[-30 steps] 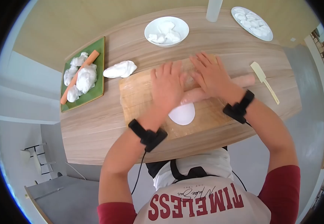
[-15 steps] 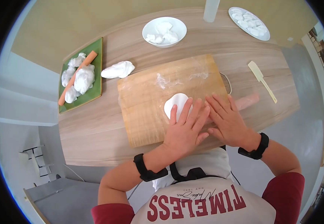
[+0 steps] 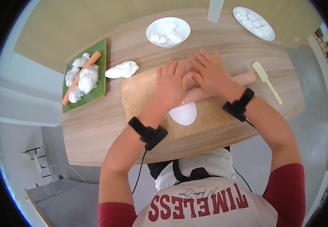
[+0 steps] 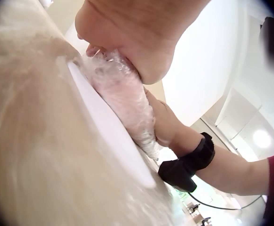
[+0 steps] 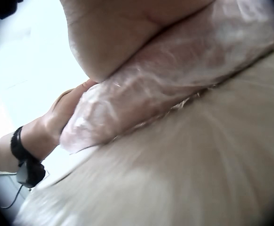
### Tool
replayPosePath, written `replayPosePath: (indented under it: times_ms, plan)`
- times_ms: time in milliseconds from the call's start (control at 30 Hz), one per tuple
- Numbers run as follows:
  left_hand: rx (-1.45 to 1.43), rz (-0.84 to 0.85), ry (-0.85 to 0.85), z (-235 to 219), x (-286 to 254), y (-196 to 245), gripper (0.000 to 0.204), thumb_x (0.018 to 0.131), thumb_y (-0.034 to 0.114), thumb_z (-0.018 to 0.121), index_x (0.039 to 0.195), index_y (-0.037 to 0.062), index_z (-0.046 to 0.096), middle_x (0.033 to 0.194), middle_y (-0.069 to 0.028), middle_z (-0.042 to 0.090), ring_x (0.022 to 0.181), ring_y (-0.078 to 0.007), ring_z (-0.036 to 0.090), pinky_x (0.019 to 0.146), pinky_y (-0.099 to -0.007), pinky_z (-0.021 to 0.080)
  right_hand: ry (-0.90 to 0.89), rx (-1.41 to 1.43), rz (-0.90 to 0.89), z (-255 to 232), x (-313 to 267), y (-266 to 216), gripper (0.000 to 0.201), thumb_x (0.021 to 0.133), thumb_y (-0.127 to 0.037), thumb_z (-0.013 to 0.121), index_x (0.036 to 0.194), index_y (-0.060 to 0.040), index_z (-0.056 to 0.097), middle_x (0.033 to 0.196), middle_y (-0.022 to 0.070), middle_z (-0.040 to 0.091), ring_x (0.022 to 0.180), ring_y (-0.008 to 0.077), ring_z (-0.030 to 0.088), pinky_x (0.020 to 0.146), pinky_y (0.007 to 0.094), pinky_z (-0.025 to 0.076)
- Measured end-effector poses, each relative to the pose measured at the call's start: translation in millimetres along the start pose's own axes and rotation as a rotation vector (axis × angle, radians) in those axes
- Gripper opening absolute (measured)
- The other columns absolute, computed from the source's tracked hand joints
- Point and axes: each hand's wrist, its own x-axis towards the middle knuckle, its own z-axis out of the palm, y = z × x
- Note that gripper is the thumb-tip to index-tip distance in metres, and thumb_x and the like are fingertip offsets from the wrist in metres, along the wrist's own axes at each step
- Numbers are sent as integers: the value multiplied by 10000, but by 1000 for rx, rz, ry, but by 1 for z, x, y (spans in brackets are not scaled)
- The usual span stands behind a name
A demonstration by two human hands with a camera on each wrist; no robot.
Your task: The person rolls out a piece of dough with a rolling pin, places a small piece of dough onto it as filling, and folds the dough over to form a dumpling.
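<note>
Both hands lie flat on a rolling pin (image 3: 244, 79) wrapped in clear plastic film. My left hand (image 3: 169, 86) presses on its left part and my right hand (image 3: 212, 77) on its middle, fingers extended and thumbs close together. Under the near side of the pin shows a thin, flat round of white dough (image 3: 184, 115); the pin covers its far edge. A film-covered wooden cutting board (image 3: 139, 92) lies beneath. In the left wrist view the wrapped pin (image 4: 125, 96) sits over the dough sheet (image 4: 111, 127), with the heel of the left hand on top.
Left stands a green tray (image 3: 102, 81) with an orange stick and several film-wrapped white lumps. A white wrapped lump (image 3: 121, 70) lies beside the board. Behind are a bowl (image 3: 186, 32) of white pieces and a plate (image 3: 273, 37) of white pieces. A cream spatula (image 3: 262, 72) lies right.
Half a second ago both hands and the rolling pin were at the board's near edge, with the dough mostly uncovered. They have rolled away from the body, back to about where they were before.
</note>
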Motion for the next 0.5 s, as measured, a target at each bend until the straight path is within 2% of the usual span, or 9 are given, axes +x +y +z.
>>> replayPosePath:
  times_ms: [100,167,267,300,333,400,467,500]
  plan:
    - [-59,62,-63,-1,-28,23,488,932,318,418,1312,12,389,1311,-201,401,1232,-351,349,1011,-465,246,-104,42,-32,-28,-38,-17,505,864,-363,469,1240,-25,474,1316,172,441,1255,336,361,1021,572,212]
    - [-168,110,-140,-7,-48,41,539,931,377,404,1334,21,363,1360,-202,360,1283,-348,300,1042,-510,210,-133,63,-25,-48,-62,-30,516,851,-358,493,1242,-23,470,1320,167,436,1254,338,362,1029,559,206]
    - [-273,77,-166,-6,-67,38,527,939,349,394,1338,7,354,1369,-197,364,1288,-349,300,1052,-508,198,-102,133,-30,-70,-94,-47,532,811,-333,553,1236,-22,473,1326,154,424,1246,336,367,1026,540,218]
    - [-267,81,-162,-10,-67,33,527,939,349,394,1338,7,354,1369,-197,364,1288,-349,300,1052,-508,198,-151,184,-27,-77,-105,-51,530,782,-283,590,1230,-24,475,1318,145,425,1237,330,373,1021,534,229]
    - [-293,30,-127,-16,-65,25,485,935,316,410,1319,21,386,1345,-190,398,1277,-344,321,1051,-497,206,-202,235,-24,-81,-113,-51,536,753,-233,627,1224,-26,477,1311,136,425,1228,324,380,1017,529,240]
    - [-326,-20,-97,-24,-60,15,445,931,283,427,1300,35,419,1321,-182,432,1266,-339,342,1049,-486,213,-179,265,-30,-83,-122,-51,517,727,-176,644,1200,-32,492,1271,130,451,1210,318,397,1015,524,253]
    - [-165,91,-211,-33,-52,9,327,874,177,518,1180,63,535,1225,-137,529,1179,-328,439,1010,-438,282,-155,295,-45,-81,-128,-51,506,701,-119,660,1176,-38,508,1231,124,477,1193,311,413,1013,520,266]
    - [-160,92,-205,-33,-49,8,327,874,177,518,1180,63,535,1225,-137,529,1179,-328,439,1010,-438,282,-100,303,-76,-76,-129,-49,488,683,-79,663,1149,-46,522,1180,115,499,1158,305,442,1001,512,294]
